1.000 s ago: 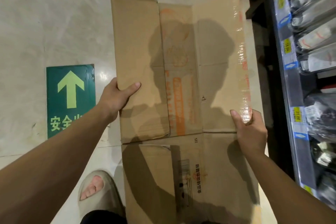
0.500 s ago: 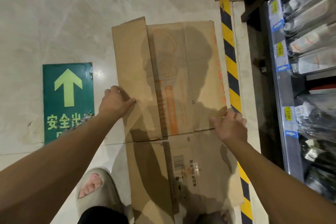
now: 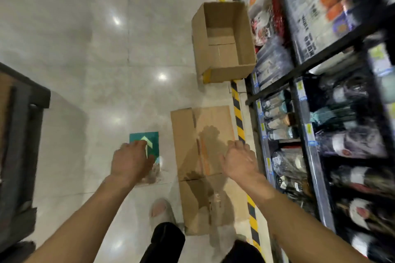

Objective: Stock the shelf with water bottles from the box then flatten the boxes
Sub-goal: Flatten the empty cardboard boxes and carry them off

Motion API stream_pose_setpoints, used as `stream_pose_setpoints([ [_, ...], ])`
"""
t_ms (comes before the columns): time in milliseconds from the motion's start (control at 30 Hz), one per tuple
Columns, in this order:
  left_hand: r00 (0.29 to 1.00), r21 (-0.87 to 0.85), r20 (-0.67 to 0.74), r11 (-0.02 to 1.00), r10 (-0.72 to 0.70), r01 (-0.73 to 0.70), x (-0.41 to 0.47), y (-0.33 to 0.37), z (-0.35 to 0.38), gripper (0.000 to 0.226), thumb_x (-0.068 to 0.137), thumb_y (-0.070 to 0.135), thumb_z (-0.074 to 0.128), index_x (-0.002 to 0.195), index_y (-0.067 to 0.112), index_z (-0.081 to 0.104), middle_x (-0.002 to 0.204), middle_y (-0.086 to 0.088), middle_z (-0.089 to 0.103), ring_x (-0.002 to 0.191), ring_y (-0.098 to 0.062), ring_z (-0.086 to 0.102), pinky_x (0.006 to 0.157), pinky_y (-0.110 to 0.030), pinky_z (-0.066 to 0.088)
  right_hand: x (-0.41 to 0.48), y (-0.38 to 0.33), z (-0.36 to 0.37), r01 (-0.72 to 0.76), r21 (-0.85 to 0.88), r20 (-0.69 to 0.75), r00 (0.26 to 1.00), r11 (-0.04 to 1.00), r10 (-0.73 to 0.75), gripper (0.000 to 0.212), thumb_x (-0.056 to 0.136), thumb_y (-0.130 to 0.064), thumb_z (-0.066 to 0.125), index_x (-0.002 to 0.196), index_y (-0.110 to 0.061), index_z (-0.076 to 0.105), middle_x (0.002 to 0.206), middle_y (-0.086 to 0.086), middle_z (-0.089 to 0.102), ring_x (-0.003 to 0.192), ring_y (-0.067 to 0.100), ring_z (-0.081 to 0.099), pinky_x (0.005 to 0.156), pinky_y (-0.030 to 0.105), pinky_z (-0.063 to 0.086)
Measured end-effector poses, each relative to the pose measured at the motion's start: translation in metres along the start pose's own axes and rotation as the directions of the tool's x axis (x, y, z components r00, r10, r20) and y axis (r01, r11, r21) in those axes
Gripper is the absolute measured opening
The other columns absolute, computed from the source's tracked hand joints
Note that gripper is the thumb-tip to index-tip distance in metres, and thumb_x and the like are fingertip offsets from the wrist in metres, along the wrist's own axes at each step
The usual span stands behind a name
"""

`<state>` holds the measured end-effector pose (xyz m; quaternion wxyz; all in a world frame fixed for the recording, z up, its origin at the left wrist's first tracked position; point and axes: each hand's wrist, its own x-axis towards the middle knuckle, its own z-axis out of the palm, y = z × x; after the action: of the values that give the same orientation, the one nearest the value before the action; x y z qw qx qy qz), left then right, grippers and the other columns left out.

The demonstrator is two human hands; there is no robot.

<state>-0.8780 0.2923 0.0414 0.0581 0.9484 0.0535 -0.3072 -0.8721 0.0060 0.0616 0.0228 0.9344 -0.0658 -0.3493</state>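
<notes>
A flattened cardboard box [image 3: 192, 134] lies flat on the pale floor in front of me. Farther up the aisle stands an open, upright cardboard box [image 3: 222, 42], empty as far as I can see. My left hand [image 3: 130, 161] hovers above the floor left of the flat box, fingers loose, holding nothing. My right hand [image 3: 240, 161] hangs over the flat box's right edge, fingers spread and empty. The shelf [image 3: 299, 92] on the right holds bottles and packaged goods, blurred.
A green floor sign [image 3: 152, 139] with an arrow sits under my left hand. A yellow-black hazard stripe [image 3: 237, 109] runs along the shelf base. A dark cart or rack [image 3: 19, 134] stands at the left. My sandalled foot [image 3: 160, 209] is beside the flat box.
Both hands have let go of the flattened box, which now lies on the floor. My view has risen and pulled back, revealing the second open box up the aisle.
</notes>
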Motion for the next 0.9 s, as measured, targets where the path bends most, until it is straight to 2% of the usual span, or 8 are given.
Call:
stream_pose_setpoints([
  [67,0.996,0.043,-0.083,0.998,0.040,-0.037,-0.028,-0.019,-0.065,0.050,0.098,0.051,0.055,0.139,0.022,0.058,0.133,-0.004,0.065,0.117,-0.028,0.062,0.090,-0.037,0.050,-0.031,-0.021,-0.057,0.040,0.009,-0.047,0.998,0.999,-0.039,0.058,0.104,-0.048,0.038,0.149,-0.012,0.043,0.146,0.010,0.048,0.134,0.033,0.044,0.109,0.043,0.039],
  [167,0.990,0.021,-0.136,0.999,0.045,-0.042,-0.049,-0.039,-0.142,0.051,0.099,0.049,0.055,0.142,0.020,0.055,0.135,-0.005,0.063,0.120,-0.029,0.060,0.092,-0.038,0.049,-0.060,-0.049,-0.120,0.074,0.049,-0.098,0.993,0.996,-0.069,0.059,0.106,-0.049,0.035,0.153,-0.013,0.039,0.150,0.009,0.046,0.137,0.032,0.042,0.110,0.042,0.036],
  [333,0.990,-0.022,-0.137,0.999,0.046,-0.049,-0.024,-0.049,-0.221,0.054,0.099,0.051,0.054,0.144,0.022,0.053,0.135,-0.004,0.063,0.123,-0.030,0.059,0.094,-0.038,0.048,-0.051,-0.080,-0.181,0.113,0.108,-0.142,0.985,0.988,-0.098,0.059,0.106,-0.046,0.038,0.155,-0.013,0.036,0.149,0.010,0.047,0.134,0.033,0.043,0.110,0.043,0.037],
  [533,0.993,-0.014,-0.065,0.995,0.095,-0.096,0.090,-0.028,-0.269,0.054,0.100,0.050,0.053,0.147,0.023,0.051,0.141,-0.003,0.061,0.127,-0.030,0.055,0.100,-0.041,0.046,0.050,-0.097,-0.216,0.000,0.237,-0.098,0.995,0.972,0.023,0.058,0.102,-0.047,0.042,0.151,-0.014,0.041,0.147,0.009,0.049,0.133,0.033,0.044,0.107,0.042,0.039],
  [700,0.990,0.001,0.086,0.994,0.108,-0.108,0.215,-0.015,-0.301,0.054,0.101,0.049,0.053,0.148,0.022,0.049,0.142,-0.003,0.059,0.128,-0.028,0.055,0.099,-0.040,0.045,0.162,-0.120,-0.254,-0.118,0.303,0.046,0.993,0.946,0.109,0.056,0.104,-0.050,0.042,0.146,-0.012,0.046,0.143,0.012,0.051,0.131,0.035,0.046,0.103,0.044,0.040],
  [900,0.957,0.045,0.214,0.977,0.196,-0.211,0.338,0.023,-0.340,0.054,0.102,0.047,0.051,0.148,0.021,0.049,0.140,-0.004,0.060,0.127,-0.028,0.055,0.098,-0.041,0.047,0.254,-0.129,-0.314,-0.229,0.425,0.099,0.973,0.876,0.207,0.056,0.105,-0.048,0.044,0.148,-0.012,0.045,0.148,0.013,0.048,0.135,0.035,0.043,0.105,0.044,0.040],
])
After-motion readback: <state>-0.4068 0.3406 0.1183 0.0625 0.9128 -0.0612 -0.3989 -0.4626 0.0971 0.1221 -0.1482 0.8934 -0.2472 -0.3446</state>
